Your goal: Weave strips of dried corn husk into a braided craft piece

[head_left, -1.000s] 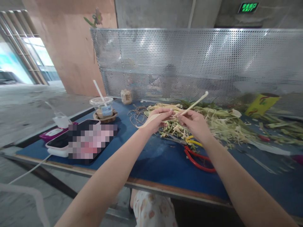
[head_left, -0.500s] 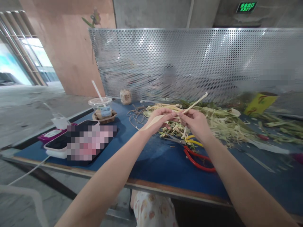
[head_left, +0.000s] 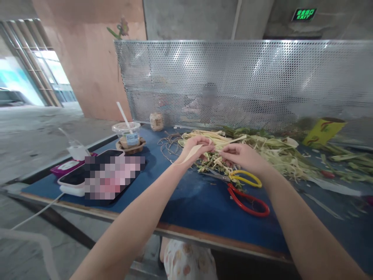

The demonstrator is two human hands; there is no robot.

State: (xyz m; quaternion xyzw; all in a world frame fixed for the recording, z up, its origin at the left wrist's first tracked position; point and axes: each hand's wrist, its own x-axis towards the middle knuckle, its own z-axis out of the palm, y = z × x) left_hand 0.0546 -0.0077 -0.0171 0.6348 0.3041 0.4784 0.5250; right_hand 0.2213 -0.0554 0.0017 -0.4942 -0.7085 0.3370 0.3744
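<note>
My left hand [head_left: 198,149] is closed in a pinch on a pale, flat husk strip [head_left: 192,154], whose loose end lies back over the wrist. Just to its right is my right hand [head_left: 240,155], thumb and fingertips pinched together at the strip's other part; the fingers hide much of the contact. Below the hands, scissors [head_left: 252,210] with one red and one yellow handle lie on the blue table [head_left: 186,202]. Small green and cream trimmings [head_left: 214,163] sit under the fingers. Behind them is a pile of pale husks [head_left: 271,153].
A lidded cup with a straw [head_left: 129,136] stands at left in a cardboard holder. Nearer are a phone [head_left: 75,175] and a partly blurred dark flat item. Thin cord [head_left: 170,146], a wrapped block [head_left: 156,121] and a yellow container [head_left: 325,132] lie near the perforated metal screen [head_left: 233,77].
The strip's long end, raised up to the right before, has dropped or turned down from view. My right hand has shifted slightly right and flattened, uncovering the yellow scissor handle.
</note>
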